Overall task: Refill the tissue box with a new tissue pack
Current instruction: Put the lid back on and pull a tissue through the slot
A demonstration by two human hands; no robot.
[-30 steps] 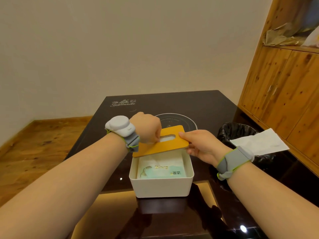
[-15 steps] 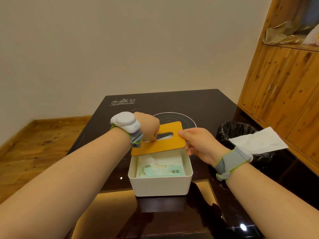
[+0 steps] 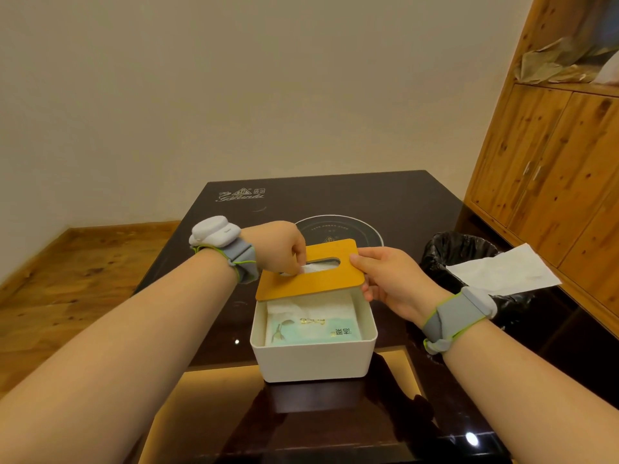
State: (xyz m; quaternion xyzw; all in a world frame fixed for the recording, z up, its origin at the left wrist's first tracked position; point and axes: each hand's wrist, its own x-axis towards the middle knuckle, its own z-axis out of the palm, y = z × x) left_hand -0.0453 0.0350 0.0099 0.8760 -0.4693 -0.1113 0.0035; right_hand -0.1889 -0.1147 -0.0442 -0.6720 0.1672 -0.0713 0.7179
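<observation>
Head view: tissue pack (image 3: 313, 324) lies inside the white box (image 3: 313, 360), long axis left-right. Orange lid (image 3: 310, 271) is held tilted over the far rim. Right hand (image 3: 390, 283) pinches the lid's right edge; left hand (image 3: 279, 246) pinches tissue (image 3: 316, 267) at the slot, directly above the pack.

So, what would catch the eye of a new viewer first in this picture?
The yellow lid at centre, held tilted over the open white tissue box by the left hand and right hand. Inside lies the tissue pack; a black-lined bin stands right.
</observation>
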